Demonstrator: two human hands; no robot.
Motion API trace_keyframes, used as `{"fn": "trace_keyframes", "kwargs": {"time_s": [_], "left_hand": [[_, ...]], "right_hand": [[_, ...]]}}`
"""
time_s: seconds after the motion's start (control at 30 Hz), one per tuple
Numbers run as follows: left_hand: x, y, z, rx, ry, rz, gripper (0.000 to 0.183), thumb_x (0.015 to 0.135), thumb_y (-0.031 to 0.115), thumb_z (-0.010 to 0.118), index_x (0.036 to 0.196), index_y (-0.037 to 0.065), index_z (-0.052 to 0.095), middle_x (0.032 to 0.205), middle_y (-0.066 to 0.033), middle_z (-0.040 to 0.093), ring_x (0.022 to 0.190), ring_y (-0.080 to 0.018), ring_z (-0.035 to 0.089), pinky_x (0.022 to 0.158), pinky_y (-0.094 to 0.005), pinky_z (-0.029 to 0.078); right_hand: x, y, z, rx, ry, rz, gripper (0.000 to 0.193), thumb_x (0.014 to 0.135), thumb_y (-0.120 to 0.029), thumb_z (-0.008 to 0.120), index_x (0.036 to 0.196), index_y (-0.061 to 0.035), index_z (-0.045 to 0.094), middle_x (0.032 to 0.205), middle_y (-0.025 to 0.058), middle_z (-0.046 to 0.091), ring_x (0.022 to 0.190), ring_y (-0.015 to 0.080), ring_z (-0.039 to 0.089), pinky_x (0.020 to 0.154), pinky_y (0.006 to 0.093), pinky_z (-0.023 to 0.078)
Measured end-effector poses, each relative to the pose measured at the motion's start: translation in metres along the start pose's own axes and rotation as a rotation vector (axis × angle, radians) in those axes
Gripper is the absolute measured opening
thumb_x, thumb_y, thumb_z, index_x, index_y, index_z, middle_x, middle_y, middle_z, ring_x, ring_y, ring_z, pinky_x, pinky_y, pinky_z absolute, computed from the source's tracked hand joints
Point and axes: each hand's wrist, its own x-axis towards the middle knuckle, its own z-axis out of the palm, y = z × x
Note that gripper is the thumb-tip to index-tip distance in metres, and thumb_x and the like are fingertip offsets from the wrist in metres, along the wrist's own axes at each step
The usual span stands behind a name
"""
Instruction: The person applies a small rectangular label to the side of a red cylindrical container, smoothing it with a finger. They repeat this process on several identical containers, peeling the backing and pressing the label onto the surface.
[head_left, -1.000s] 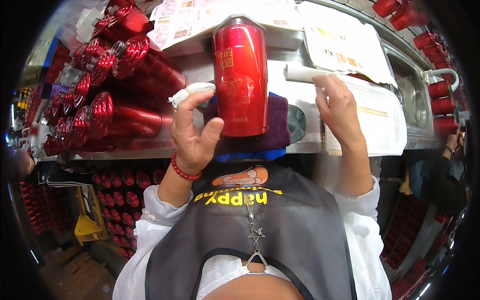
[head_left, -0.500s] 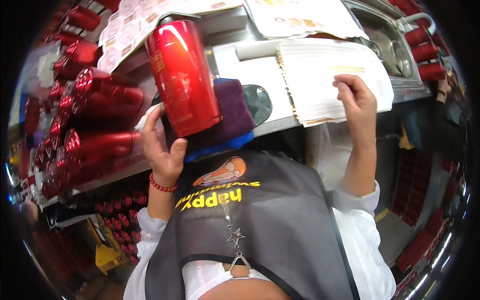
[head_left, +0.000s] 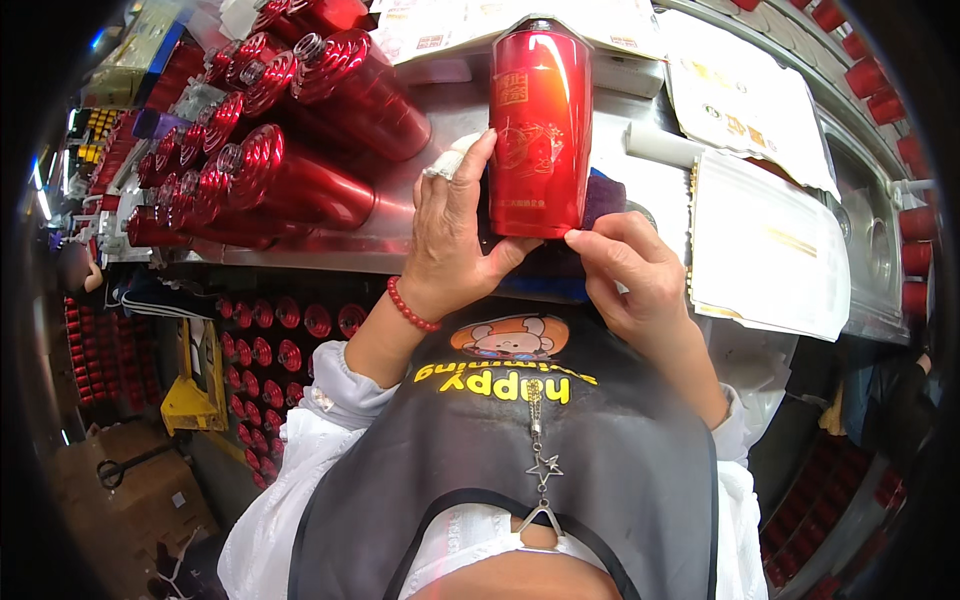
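A glossy red bottle (head_left: 540, 130) with gold print lies on the dark purple cloth (head_left: 603, 200), its dark neck away from me and its base toward me. My left hand (head_left: 450, 215) holds its left side, with the fingers along the wall and the thumb at the base. White wrapping (head_left: 453, 158) covers a fingertip of that hand. At the bottle's lower right corner, my right hand (head_left: 635, 270) has thumb and forefinger pinched together. Whatever may be between those fingertips is too small to make out.
Several red bottles (head_left: 300, 185) lie on the metal table to the left. A stack of white sheets (head_left: 765, 245) lies at the right, beside a rolled white sheet (head_left: 663, 145). Printed sheets (head_left: 745, 95) cover the back. More red bottles stand below the table, near a yellow metal frame (head_left: 190, 395).
My right hand has come from above the white sheets to the bottle's base corner and pinched there. My left hand has closed in on the bottle's side. The view has swung left.
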Motion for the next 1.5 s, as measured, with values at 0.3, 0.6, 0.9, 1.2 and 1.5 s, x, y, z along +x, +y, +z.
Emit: {"fn": "trace_keyframes", "kwargs": {"time_s": [0.3, 0.6, 0.9, 1.2, 1.5], "left_hand": [[-0.003, -0.008, 0.01, -0.033, -0.021, -0.031, 0.107, 0.083, 0.06, 0.075, 0.155, -0.005, 0.028, 0.143, -0.0218, 0.05, 0.126, -0.0344, 0.051, 0.106, -0.0465, 0.035], [-0.002, -0.01, 0.009, -0.067, -0.015, -0.03, 0.109, 0.08, 0.057, 0.078, 0.156, -0.003, 0.029, 0.141, -0.0189, 0.053, 0.126, -0.034, 0.051, 0.107, -0.0477, 0.033], [-0.001, -0.009, 0.009, -0.055, 0.027, -0.028, 0.107, 0.078, 0.055, 0.081, 0.155, -0.002, 0.032, 0.137, -0.0184, 0.056, 0.121, -0.0336, 0.054, 0.108, -0.0486, 0.033], [-0.002, -0.009, 0.01, -0.066, 0.033, -0.023, 0.106, 0.079, 0.056, 0.079, 0.154, -0.003, 0.033, 0.137, -0.0191, 0.056, 0.121, -0.0339, 0.054, 0.111, -0.0517, 0.031], [0.006, 0.002, 0.001, 0.077, 0.036, 0.07, 0.101, 0.084, 0.054, 0.075, 0.154, -0.004, 0.032, 0.139, -0.0214, 0.056, 0.125, -0.0361, 0.055, 0.114, -0.0572, 0.029]], "right_hand": [[0.005, 0.009, -0.004, 0.415, -0.043, 0.576, 0.012, 0.089, -0.009, 0.071, 0.09, -0.0015, 0.062, 0.093, 0.0043, 0.054, 0.074, 0.0102, 0.055, 0.064, 0.0244, 0.045], [0.027, -0.007, 0.004, 0.157, -0.039, 0.37, 0.017, 0.08, -0.006, 0.071, 0.09, -0.0035, 0.057, 0.098, 0.0063, 0.05, 0.085, 0.0138, 0.052, 0.076, 0.0268, 0.044], [0.017, -0.007, 0.007, 0.041, 0.062, 0.17, 0.022, 0.073, 0.006, 0.065, 0.094, -0.0025, 0.066, 0.094, 0.0094, 0.051, 0.082, 0.0226, 0.055, 0.075, 0.0315, 0.048], [0.013, -0.002, 0.002, -0.212, 0.016, -0.214, 0.046, 0.056, 0.008, 0.069, 0.1, -0.0051, 0.071, 0.092, 0.0069, 0.054, 0.082, 0.0257, 0.054, 0.073, 0.037, 0.047], [-0.002, 0.013, 0.003, -0.165, 0.031, -0.02, 0.036, 0.069, 0.0, 0.079, 0.102, -0.0044, 0.065, 0.101, 0.0118, 0.057, 0.092, 0.0306, 0.056, 0.08, 0.0408, 0.048]]}}
